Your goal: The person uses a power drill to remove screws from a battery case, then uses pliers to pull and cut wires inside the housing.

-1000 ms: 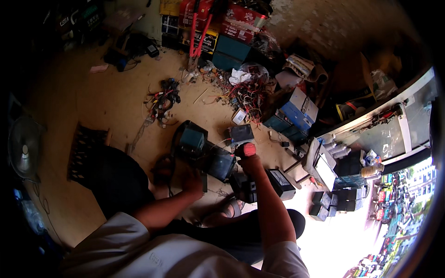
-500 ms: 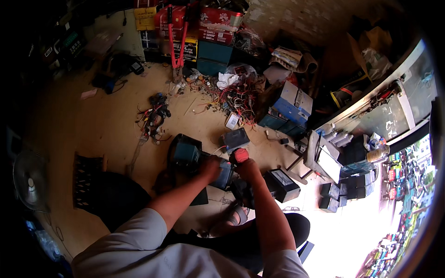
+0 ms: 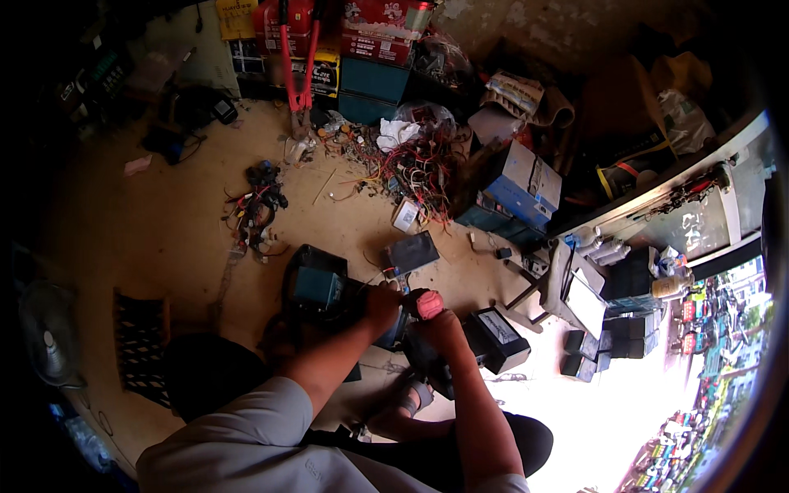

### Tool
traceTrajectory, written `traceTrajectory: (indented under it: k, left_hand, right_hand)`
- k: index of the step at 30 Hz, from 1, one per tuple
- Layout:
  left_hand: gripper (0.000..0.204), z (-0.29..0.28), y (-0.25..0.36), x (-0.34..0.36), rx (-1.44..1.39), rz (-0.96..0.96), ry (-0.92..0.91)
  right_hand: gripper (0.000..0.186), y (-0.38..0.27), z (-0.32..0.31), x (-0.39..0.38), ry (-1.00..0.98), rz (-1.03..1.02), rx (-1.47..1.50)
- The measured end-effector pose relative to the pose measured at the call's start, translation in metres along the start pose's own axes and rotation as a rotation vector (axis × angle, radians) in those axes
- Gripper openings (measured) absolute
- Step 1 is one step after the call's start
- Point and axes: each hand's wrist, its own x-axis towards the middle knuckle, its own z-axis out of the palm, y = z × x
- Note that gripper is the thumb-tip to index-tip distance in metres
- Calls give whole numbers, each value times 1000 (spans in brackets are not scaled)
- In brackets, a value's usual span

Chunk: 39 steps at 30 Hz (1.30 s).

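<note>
Tan floor (image 3: 181, 230), red tool (image 3: 429, 305), pointing leftward

Partly hidden, showing a dark bluish upper face: a block-shaped battery (image 3: 395, 336). Held up just beside the battery's right end, rounded red end uppermost: a handheld power tool (image 3: 428, 305).

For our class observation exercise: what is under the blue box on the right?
Teal blocks show beneath the blue box; whatever its base covers cannot be seen.
</note>
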Motion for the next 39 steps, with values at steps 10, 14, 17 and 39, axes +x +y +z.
traceTrajectory:
  k: [10,14,17,39]
  left_hand:
    - [4,7,-17,-8,-361,-163,265]
    - [3,16,-38,-30,-502,-409,596]
    - [6,26,-63,-52,-630,-543,523]
    - [23,10,-58,-35,-925,-729,211]
  right_hand:
    - [37,-49,-71,-10,-35,70,225]
    - [45,-48,-65,-8,3,37,174]
    - [45,-60,-52,-5,-29,14,133]
    - [43,-56,-11,9,-93,-31,-2]
